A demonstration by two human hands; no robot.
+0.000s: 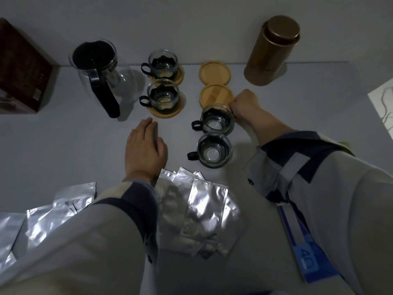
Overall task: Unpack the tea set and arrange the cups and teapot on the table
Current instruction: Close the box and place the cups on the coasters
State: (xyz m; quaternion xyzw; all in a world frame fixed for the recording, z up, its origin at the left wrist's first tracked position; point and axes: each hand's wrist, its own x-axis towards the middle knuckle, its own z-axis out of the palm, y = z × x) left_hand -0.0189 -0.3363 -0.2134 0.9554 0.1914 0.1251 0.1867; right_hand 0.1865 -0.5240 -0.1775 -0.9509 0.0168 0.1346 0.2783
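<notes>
Nearest the person, a heap of silver foil pouches (197, 211) lies on the pale table (63, 135), spreading under and to both sides of the left sleeve (119, 209). A blue lanyard badge (306, 252) hangs by the right sleeve (319, 167).

Just beyond the pouches the left hand (144, 145) rests palm down on the table, fingers straight and close together, holding nothing. To its right, between the two hands, stand two glass cups with black handles, each directly on the table: the near cup (213, 150) beside the left hand's knuckles, and the second cup (217, 119) just past it.

The right hand (244, 105) is curled closed against the far right side of that second cup, at the edge of a bamboo coaster (215, 93) lying just behind the cup. Whether the fingers pinch the cup's rim or the coaster's edge, I cannot tell. A second bare coaster (214, 72) lies just beyond the first.

Ahead of the left hand's fingertips sit two more glass cups on coasters, the nearer one (162, 95) and the farther one (162, 62). Left of these stands the glass teapot (95, 67) with its black handle pointing toward the left hand. Farther left is a dark red box (21, 71). Beyond the right hand stands a bronze tea canister (272, 50).
</notes>
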